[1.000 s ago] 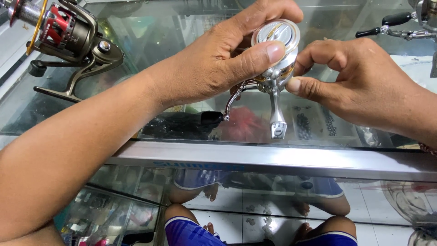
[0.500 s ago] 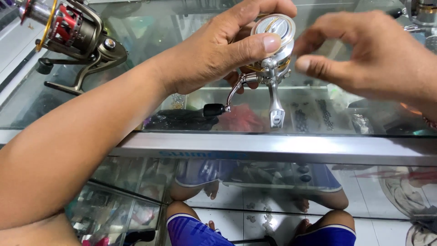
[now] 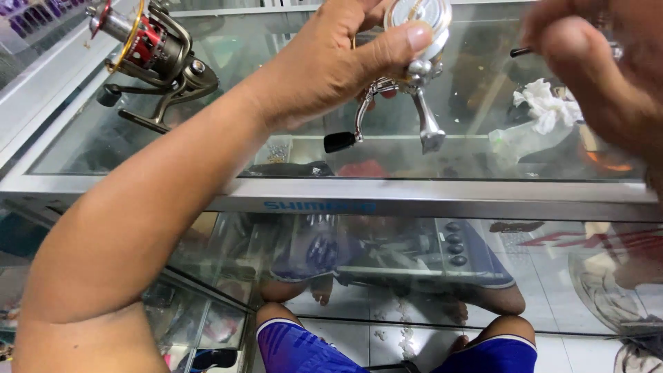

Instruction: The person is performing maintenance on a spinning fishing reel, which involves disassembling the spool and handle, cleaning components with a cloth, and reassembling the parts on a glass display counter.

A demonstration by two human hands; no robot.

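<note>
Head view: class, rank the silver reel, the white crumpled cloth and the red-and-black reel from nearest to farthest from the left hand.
1. silver reel: held in the left hand.
2. white crumpled cloth: on the glass, to the right.
3. red-and-black reel: far left on the glass counter.

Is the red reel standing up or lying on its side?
Lying tipped. The red reel rests on the glass counter with its foot and handle touching the glass, spool pointing up-left.

second reel (image 3: pixel 155 52) left on glass counter (image 3: pixel 428 197)
</note>
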